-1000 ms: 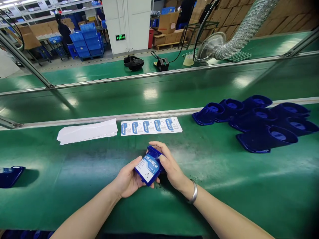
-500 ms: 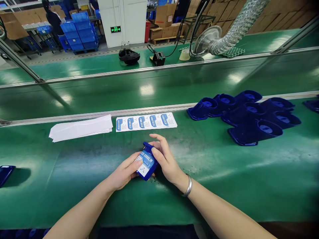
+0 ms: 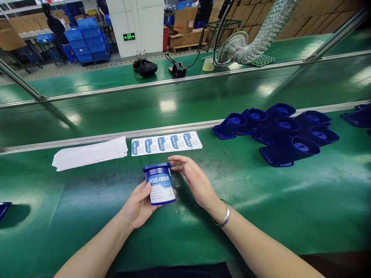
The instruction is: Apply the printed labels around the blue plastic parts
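Observation:
My left hand (image 3: 140,206) holds a dark blue plastic housing (image 3: 159,183) by its left side and underside. A blue and white label faces me on its front, and its wide rim points up. Beside the housing's upper right edge is my right hand (image 3: 197,183), fingers apart and holding nothing; its fingertips are close to the rim, and whether they touch it I cannot tell. Beyond the hands lies a sheet of labels (image 3: 166,143), with a stack of white paper (image 3: 89,153) to its left.
Several blue housings (image 3: 290,150) stand in a group at the right of the green table (image 3: 87,239). Another blue piece (image 3: 4,209) shows at the left edge. A metal rail (image 3: 116,89) crosses behind, with a silver duct (image 3: 263,34) hanging above.
The housing has turned so its label faces me upright, and has shifted slightly left. My right hand has come away from its side. The view has shifted slightly.

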### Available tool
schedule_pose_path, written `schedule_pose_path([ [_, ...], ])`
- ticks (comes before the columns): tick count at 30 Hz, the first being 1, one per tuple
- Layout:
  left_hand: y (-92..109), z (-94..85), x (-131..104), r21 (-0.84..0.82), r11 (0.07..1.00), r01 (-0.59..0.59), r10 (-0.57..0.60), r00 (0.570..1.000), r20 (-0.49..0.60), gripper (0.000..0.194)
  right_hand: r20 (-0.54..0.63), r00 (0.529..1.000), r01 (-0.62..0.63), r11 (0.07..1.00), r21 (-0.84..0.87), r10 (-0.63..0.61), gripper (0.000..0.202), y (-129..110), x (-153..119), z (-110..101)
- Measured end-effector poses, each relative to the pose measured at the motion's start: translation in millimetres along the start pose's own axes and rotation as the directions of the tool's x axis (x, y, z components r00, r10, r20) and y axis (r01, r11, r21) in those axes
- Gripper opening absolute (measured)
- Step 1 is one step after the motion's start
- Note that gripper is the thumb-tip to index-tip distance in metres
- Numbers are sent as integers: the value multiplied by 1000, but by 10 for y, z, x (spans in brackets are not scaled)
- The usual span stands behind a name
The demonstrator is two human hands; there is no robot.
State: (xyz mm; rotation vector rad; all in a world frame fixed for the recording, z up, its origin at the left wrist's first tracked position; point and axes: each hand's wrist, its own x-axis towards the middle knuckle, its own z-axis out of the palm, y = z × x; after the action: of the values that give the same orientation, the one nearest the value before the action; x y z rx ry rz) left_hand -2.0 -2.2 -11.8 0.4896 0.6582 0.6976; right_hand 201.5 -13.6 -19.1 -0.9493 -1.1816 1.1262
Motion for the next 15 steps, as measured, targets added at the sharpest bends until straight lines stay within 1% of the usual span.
schedule_pose_path([
  [1, 17, -14, 1, 30, 997, -65, 67, 996, -54, 48, -47, 999, -11, 999, -38, 9, 36, -1, 7, -8],
  [2, 33, -28, 4, 64, 990, -124, 129, 987, -96, 51, -68, 997, -28, 997, -67, 23, 31, -4, 10, -14],
  [3, 46, -41, 9, 97, 980, -172, 183, 975, -126, 53, -63, 997, -44, 996, -81, 39, 27, -10, 9, -14],
  [5, 62, -63, 17, 157, 956, -249, 272, 951, -149, 57, -11, 997, -72, 995, -63, 71, 25, -28, -4, 0],
  [8, 70, -74, 18, 231, 919, -320, 354, 928, -121, 65, 49, 993, -108, 994, -11, 108, 26, -64, -33, 38],
  [12, 69, -76, 10, 329, 868, -372, 415, 907, -69, 72, 61, 989, -133, 991, 0, 132, 29, -118, -49, 63],
  [15, 69, -98, 8, 368, 842, -395, 439, 897, -42, 74, 63, 991, -115, 993, -37, 117, 30, -166, -44, 60],
])
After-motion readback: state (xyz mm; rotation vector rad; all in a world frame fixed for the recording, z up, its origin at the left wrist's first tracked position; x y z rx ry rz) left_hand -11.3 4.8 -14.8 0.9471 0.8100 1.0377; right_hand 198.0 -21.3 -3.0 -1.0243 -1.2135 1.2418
